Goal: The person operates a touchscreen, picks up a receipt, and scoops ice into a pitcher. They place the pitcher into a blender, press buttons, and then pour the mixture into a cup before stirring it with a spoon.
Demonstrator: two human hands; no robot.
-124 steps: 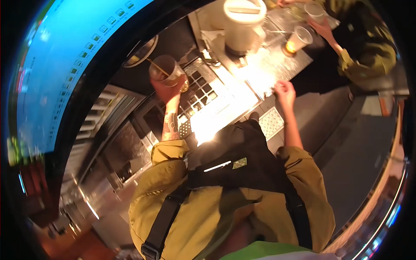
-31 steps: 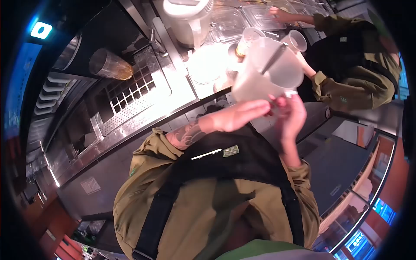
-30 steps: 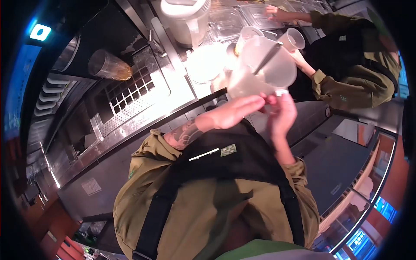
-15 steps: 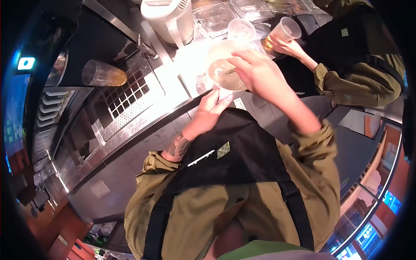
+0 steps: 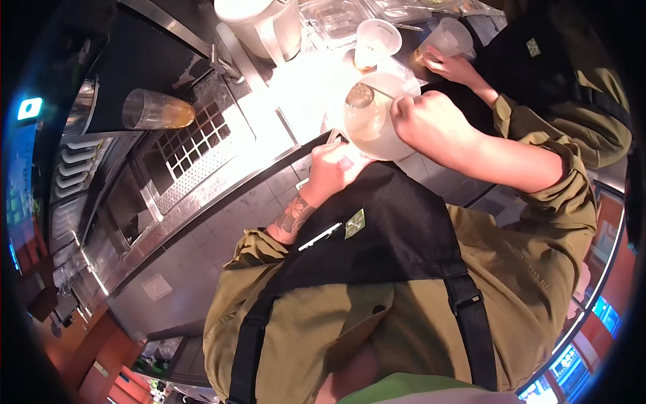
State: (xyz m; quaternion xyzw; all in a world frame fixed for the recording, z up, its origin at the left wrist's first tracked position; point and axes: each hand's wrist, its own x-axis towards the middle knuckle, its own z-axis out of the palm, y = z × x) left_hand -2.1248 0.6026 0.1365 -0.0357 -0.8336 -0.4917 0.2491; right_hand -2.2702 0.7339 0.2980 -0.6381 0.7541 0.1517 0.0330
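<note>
A pale, see-through tub point(image 5: 380, 145) of cloudy liquid tilts in front of my apron. My left hand point(image 5: 332, 168) is closed on the near-left side of the tub, fingers wrapped at its edge. Above the far rim my right hand point(image 5: 427, 121) forms a fist around the handle of a ladle point(image 5: 361, 95). The round bowl of the ladle overlaps the inside of the tub, and small dots show on it. Just beyond the tub stands a clear plastic cup point(image 5: 377, 42) with some amber stuff at its bottom.
To the right, a co-worker's hand point(image 5: 457, 71) holds another plastic cup point(image 5: 449, 39). A white pitcher point(image 5: 266, 30) stands at the back, near clear lidded containers point(image 5: 333, 20). On the left, a cup with amber liquid point(image 5: 158, 111) lies by a sink grid point(image 5: 198, 145). Glare whitens the counter.
My right hand has moved right and closed into a fist, the ladle bowl rising into view. The tub has tipped and shifted right, my left hand with it.
</note>
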